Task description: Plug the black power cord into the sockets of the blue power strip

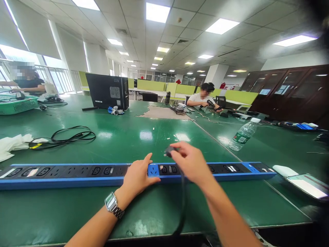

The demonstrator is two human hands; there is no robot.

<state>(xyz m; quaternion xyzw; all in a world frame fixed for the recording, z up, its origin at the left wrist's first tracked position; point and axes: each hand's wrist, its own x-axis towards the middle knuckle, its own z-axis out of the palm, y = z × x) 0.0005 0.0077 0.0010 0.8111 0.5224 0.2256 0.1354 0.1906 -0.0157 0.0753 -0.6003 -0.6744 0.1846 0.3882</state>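
A long blue and black power strip [115,181] lies across the green table in front of me. My left hand [138,174], with a watch on the wrist, rests over its middle, thumb and fingers spread to either side, just left of a blue socket [154,170]. My right hand [189,159] pinches a black plug [170,151] above the strip, right of that socket. The plug's prongs point left and slightly down. Its black cable [184,202] hangs down over the strip to the table's front edge.
A coiled black cable [73,137] and white tissue [12,145] lie at the left, behind the strip. A computer case [106,91] and green basket [19,105] stand farther back. At the right are a bottle [244,135] and phone [307,185]. Two people sit beyond.
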